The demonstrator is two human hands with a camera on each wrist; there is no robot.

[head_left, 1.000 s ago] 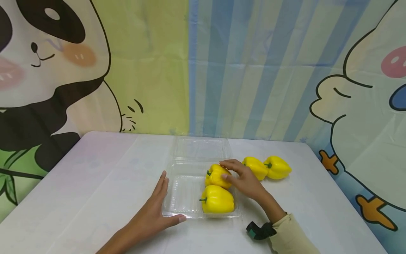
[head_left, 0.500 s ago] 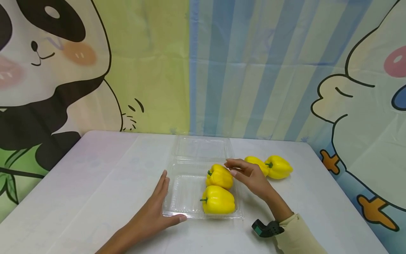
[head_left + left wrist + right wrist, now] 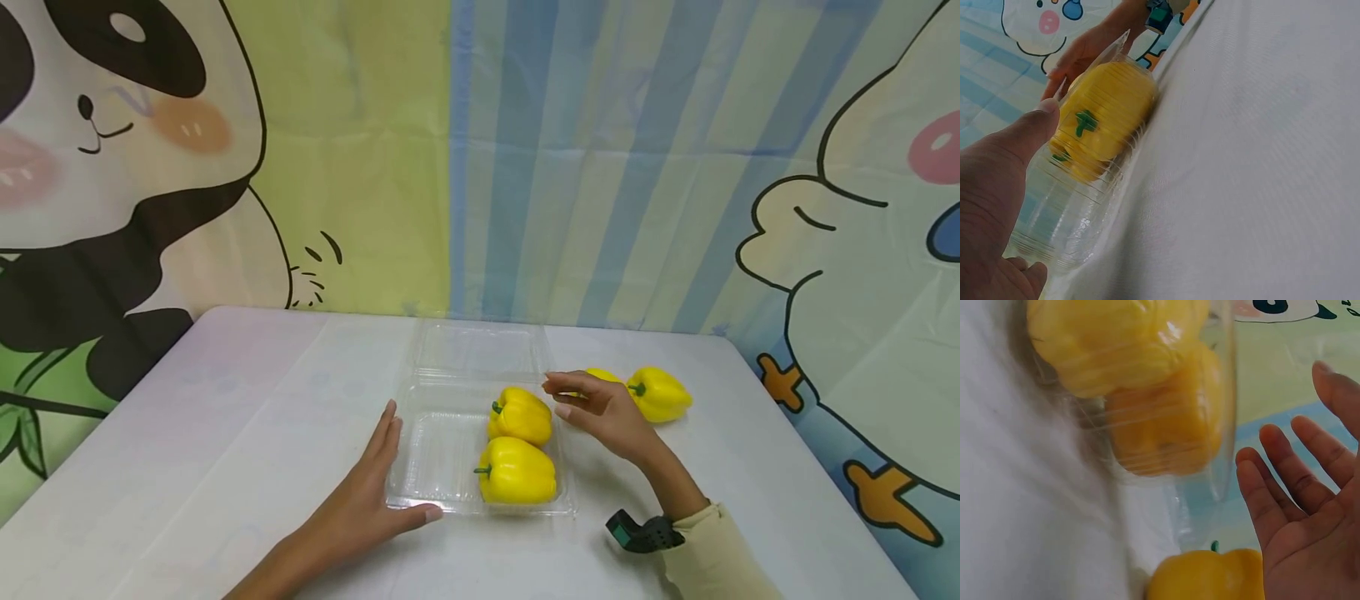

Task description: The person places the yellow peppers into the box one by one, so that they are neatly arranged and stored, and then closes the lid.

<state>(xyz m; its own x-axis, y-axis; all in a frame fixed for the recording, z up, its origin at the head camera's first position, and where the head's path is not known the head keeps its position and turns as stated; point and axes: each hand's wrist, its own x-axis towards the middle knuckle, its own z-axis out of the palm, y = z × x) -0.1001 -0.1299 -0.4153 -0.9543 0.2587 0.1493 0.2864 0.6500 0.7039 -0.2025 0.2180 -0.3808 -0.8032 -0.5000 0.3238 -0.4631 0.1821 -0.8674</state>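
Note:
A clear plastic clamshell box (image 3: 438, 492) lies on the table with its lid (image 3: 480, 346) folded back. Two yellow bell peppers fill its right side: a front pepper (image 3: 517, 472) and a back pepper (image 3: 521, 417), both with green stems pointing left. My left hand (image 3: 360, 500) rests against the box's left edge, thumb along the front rim and fingers extended. My right hand (image 3: 607, 417) hovers just right of the box, holding nothing, its fingers loosely bent. In the right wrist view that hand (image 3: 1310, 487) shows its bare palm beside the box wall.
Behind the right hand, a yellow pepper (image 3: 602, 375) is mostly hidden, and another pepper (image 3: 660, 394) touches it on the right. The white table (image 3: 225, 433) ends at a cartoon curtain (image 3: 375, 167). A black wrist device (image 3: 645, 533) hangs at the right sleeve.
My right hand has let go of the back pepper in the box and moved right, now covering more of the loose pepper behind it. The left hand has stayed at the box.

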